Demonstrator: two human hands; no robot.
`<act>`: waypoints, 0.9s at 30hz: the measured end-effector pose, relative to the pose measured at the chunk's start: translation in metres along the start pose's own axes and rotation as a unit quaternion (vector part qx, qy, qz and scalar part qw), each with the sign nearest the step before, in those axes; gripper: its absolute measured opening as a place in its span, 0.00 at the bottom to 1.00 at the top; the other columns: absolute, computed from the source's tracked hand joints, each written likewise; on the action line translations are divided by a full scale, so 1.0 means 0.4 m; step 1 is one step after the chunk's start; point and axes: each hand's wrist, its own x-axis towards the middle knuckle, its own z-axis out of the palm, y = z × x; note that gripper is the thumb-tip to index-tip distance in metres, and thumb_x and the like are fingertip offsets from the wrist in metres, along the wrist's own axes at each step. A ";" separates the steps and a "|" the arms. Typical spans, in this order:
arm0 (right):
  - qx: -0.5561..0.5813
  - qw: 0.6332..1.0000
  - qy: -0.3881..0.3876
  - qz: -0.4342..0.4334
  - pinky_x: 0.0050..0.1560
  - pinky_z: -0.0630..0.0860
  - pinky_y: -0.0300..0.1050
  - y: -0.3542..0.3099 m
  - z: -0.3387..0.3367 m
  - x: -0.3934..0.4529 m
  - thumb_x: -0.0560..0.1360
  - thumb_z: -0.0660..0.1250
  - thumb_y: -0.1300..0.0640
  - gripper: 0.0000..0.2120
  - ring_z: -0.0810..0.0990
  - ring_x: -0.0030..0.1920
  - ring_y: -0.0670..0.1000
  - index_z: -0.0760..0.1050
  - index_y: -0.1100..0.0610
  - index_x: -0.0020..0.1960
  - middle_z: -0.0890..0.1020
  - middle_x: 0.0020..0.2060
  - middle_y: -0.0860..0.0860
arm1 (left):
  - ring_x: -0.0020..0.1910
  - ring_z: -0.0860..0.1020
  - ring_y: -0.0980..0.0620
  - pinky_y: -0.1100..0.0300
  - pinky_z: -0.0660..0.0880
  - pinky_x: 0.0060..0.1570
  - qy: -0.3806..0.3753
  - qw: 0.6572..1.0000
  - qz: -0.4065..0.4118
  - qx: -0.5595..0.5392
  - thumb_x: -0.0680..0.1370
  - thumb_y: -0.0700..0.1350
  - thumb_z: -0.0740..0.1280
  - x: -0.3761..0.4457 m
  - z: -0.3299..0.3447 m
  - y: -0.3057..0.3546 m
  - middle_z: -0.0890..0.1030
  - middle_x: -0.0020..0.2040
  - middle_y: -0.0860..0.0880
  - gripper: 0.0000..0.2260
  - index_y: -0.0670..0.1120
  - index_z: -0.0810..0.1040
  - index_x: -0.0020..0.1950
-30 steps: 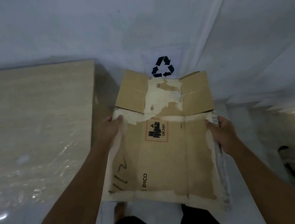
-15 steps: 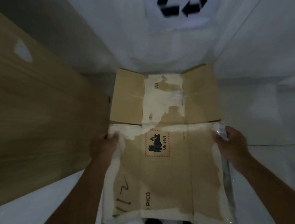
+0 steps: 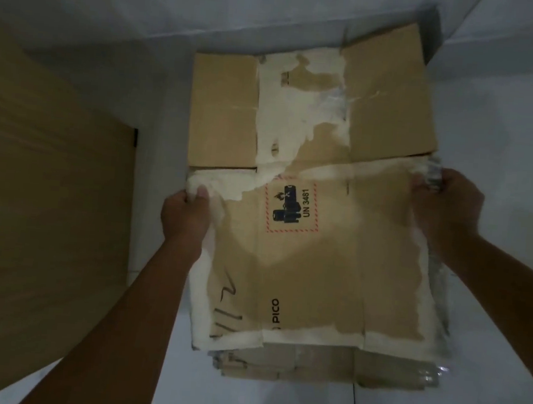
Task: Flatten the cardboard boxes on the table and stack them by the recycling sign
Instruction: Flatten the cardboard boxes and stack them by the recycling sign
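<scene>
**Q:** ok where's the box at right now? kinda dark on my end

**A:** Yeah it's dim for me too. I've got the flattened cardboard box (image 3: 313,238) lying flat, printed face up, on top of a pile of other flattened boxes (image 3: 325,366) down on the white tiled floor (image 3: 507,126), pushed up near the wall (image 3: 212,0). You can see the edges of the lower ones sticking out along the near side. The top one has a battery warning label (image 3: 292,206) reading UN 3481, "PICO" printed near the front edge, and lots of torn white patches where the paper got ripped off. Its two far flaps are opened out flat toward the wall.

**Q:** and the hands? gripping or just resting?

**A:** My left hand (image 3: 186,214) is on the left edge, fingers (image 3: 200,192) pinched closed over a torn white corner, thumb on top. My right hand (image 3: 448,206) is on the right edge near the far corner, fingers curled shut around the edge where some crinkly clear tape (image 3: 432,172) hangs off. Both are holding the same top box.

**Q:** anything else around?

**A:** A wooden panel (image 3: 41,214) fills the left side, just beside the pile with a strip of floor between. Can't see the recycling sign from this angle.
</scene>
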 end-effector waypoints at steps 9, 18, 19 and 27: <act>-0.087 0.994 -0.025 0.060 0.63 0.75 0.59 0.091 0.024 0.026 0.75 0.66 0.38 0.33 0.77 0.61 0.64 0.69 0.62 0.67 0.76 0.63 0.62 | 0.66 0.75 0.39 0.48 0.72 0.65 0.017 0.990 0.046 0.133 0.79 0.56 0.65 -0.005 0.126 -0.054 0.76 0.68 0.40 0.27 0.42 0.70 0.73; -0.353 0.907 -0.140 -0.180 0.74 0.58 0.62 -0.080 -0.259 -0.321 0.79 0.54 0.42 0.28 0.63 0.75 0.58 0.62 0.53 0.76 0.68 0.73 0.54 | 0.79 0.56 0.42 0.43 0.65 0.72 -0.085 0.858 0.236 0.449 0.81 0.56 0.58 -0.364 -0.191 0.088 0.58 0.81 0.47 0.28 0.56 0.54 0.81; -0.367 0.896 -0.147 -0.200 0.75 0.55 0.62 -0.124 -0.308 -0.374 0.79 0.53 0.42 0.28 0.60 0.76 0.57 0.61 0.52 0.76 0.66 0.75 0.53 | 0.80 0.55 0.42 0.43 0.64 0.73 -0.092 0.849 0.242 0.460 0.82 0.56 0.57 -0.416 -0.249 0.122 0.57 0.81 0.48 0.28 0.56 0.54 0.81; -0.375 0.856 -0.194 -0.297 0.77 0.49 0.62 -0.479 -0.769 -0.794 0.80 0.56 0.47 0.24 0.54 0.78 0.58 0.64 0.51 0.73 0.63 0.76 0.53 | 0.75 0.64 0.46 0.46 0.69 0.68 -0.072 0.878 0.206 0.426 0.81 0.52 0.60 -0.870 -0.782 0.400 0.66 0.77 0.50 0.24 0.56 0.63 0.77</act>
